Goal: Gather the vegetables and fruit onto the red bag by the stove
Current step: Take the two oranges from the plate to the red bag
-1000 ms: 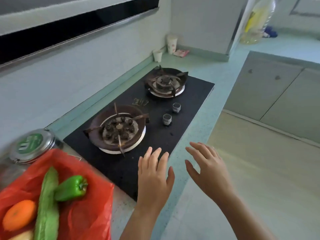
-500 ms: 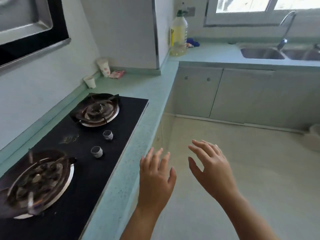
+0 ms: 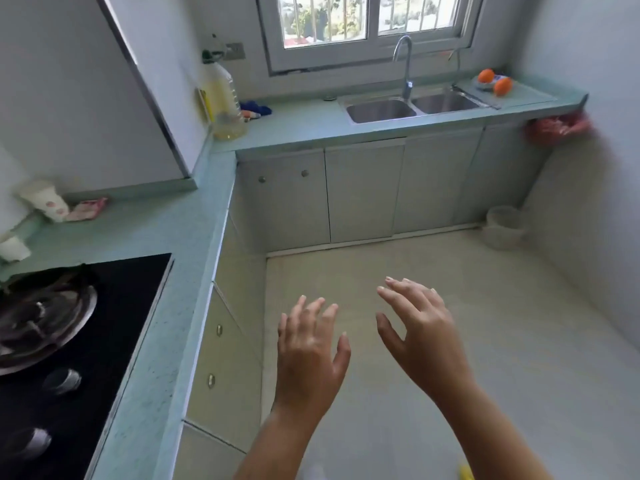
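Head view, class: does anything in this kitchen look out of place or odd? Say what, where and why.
Two oranges sit on the draining board right of the sink, far from the stove where the task wants fruit. Below them, something red and crumpled, probably a plastic bag, hangs at the counter edge.

Both bare forearms reach forward; the left hand (image 3: 309, 355) and right hand (image 3: 420, 337) hang empty, fingers spread, seemingly relaxed.
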Motion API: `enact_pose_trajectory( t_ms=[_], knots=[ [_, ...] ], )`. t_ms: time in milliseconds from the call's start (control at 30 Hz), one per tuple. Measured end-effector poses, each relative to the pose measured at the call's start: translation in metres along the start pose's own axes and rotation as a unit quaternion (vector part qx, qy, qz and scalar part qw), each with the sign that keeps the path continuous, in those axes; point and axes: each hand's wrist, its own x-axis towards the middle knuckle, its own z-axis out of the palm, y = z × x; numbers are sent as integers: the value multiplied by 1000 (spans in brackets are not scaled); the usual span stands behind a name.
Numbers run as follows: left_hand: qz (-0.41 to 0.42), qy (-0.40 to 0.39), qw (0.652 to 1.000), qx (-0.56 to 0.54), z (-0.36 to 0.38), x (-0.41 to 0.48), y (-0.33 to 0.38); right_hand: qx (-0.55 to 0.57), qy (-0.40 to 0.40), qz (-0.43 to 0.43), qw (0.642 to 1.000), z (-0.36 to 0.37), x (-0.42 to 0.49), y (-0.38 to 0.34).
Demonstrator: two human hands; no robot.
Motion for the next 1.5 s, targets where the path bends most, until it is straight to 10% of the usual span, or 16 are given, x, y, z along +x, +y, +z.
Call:
enact_pose_trajectory(
  t_ms=[1500],
  knots=[
    [140, -94, 982, -90, 427, 558, 70, -105, 46, 174, 978, 102, 436, 466]
  ],
)
